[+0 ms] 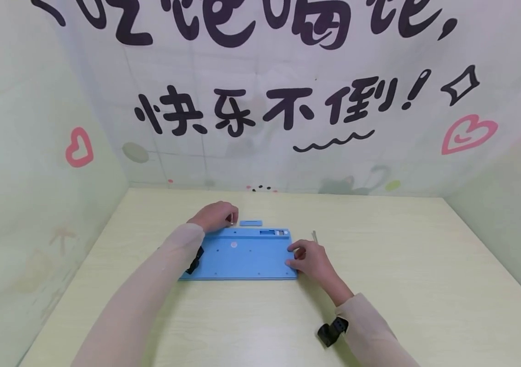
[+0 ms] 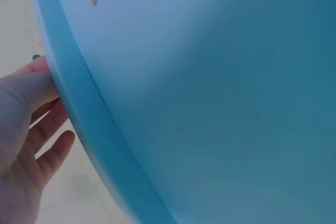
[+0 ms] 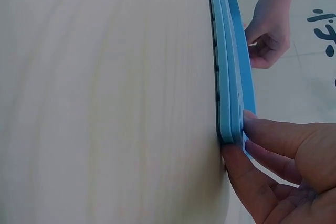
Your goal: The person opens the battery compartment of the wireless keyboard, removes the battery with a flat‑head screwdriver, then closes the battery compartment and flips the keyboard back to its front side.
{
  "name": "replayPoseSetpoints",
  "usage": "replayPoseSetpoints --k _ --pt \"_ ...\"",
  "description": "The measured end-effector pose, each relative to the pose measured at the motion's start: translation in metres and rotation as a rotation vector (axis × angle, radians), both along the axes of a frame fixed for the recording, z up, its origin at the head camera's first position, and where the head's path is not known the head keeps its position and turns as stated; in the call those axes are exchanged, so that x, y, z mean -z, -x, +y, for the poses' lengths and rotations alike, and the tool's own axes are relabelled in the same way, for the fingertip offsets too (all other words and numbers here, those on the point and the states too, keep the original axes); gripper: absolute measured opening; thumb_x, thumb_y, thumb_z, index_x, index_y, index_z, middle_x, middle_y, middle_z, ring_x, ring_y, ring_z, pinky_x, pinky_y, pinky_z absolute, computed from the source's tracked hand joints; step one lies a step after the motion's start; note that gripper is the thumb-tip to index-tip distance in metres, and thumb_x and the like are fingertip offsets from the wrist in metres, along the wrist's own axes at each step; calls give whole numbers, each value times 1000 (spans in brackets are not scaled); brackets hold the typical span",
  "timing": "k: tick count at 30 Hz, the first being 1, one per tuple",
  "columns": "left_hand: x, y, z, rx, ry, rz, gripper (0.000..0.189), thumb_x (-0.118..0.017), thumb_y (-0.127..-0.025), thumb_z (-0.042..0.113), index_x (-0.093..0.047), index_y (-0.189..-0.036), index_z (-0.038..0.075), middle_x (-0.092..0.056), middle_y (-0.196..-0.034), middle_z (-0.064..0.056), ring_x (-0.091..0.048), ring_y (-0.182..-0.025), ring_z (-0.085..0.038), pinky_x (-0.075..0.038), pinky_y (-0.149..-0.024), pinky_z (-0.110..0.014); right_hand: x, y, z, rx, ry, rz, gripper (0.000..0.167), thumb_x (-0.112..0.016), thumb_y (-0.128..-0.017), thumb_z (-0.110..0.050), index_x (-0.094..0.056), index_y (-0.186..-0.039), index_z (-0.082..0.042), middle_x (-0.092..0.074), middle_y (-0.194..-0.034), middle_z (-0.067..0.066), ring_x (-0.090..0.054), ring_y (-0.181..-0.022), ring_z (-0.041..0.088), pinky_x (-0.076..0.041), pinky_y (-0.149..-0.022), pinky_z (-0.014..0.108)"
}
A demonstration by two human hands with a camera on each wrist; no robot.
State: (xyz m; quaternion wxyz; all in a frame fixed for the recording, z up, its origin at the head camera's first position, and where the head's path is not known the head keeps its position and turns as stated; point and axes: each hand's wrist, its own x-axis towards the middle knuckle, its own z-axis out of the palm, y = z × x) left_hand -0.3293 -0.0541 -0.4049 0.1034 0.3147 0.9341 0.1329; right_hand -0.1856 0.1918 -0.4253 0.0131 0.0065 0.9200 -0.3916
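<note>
A blue keyboard (image 1: 246,260) lies with its underside up on the table, and a small compartment (image 1: 273,232) is uncovered near its far right corner. My right hand (image 1: 311,261) grips the keyboard's right edge; in the right wrist view its thumb (image 3: 278,137) lies on one face and a finger on the other. My left hand (image 1: 216,215) is at the far edge, its fingers bent down around a small, pale, slim thing (image 1: 232,218), too small to identify. In the left wrist view, the keyboard hides the fingertips.
A small blue cover (image 1: 251,223) lies behind the keyboard, just right of the left hand. Beyond the right hand is a slim metallic-looking piece (image 1: 314,236). The pale wooden table (image 1: 402,280) meets a printed cloth wall (image 1: 242,163) at its back.
</note>
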Motion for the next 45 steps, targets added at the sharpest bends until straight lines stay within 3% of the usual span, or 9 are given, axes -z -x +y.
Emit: replayPoseSetpoints --k 5,11,18,28,38,45 --pt "-1 -1 -7 -25 -59 -32 8 -64 -86 9 -64 -91 16 -59 -90 0 -52 -83 -18 -45 -80 -34 0 1 -3 -13 2 -2 26 -74 -75 -6 -65 -99 -1 -56 -76 4 -50 -67 17 -45 -57 24" --pt "-11 -9 -13 -56 -155 -49 10 -62 -87 9 -65 -96 12 -60 -94 -2 -53 -87 -20 -45 -80 -35 0 2 -7 -16 1 -2 26 -74 -75 -7 -65 -100 -2 -56 -76 4 -50 -68 17 -45 -58 25" --pt "-18 -28 -13 -110 -182 -82 15 -60 -88 10 -63 -103 9 -57 -95 -4 -51 -89 -20 -45 -80 -33 0 2 -8 -9 0 -4 27 -74 -75 -7 -65 -101 -1 -56 -76 3 -50 -68 17 -45 -58 25" --pt "-7 -58 -8 -238 -217 -75 14 -61 -88 11 -62 -102 8 -48 -90 -5 -46 -83 -19 -43 -76 -31 -3 0 -7 -9 -3 -16 28 -74 -76 -7 -65 -102 -1 -56 -77 4 -50 -69 17 -46 -59 25" --pt "-1 -64 3 -394 -369 -160 14 -60 -88 5 -61 -102 6 -47 -100 -10 -46 -91 -23 -43 -82 -36 -8 -1 -2 6 5 -71 29 -74 -76 -7 -64 -103 -1 -57 -79 6 -52 -68 18 -49 -59 25" --pt "-6 -65 4 -400 -407 -186 14 -62 -85 2 -63 -99 2 -52 -98 -11 -46 -90 -25 -42 -81 -37 -22 15 -1 -36 -7 -116 20 -71 -78 -4 -66 -97 0 -57 -76 7 -54 -61 17 -51 -58 28"
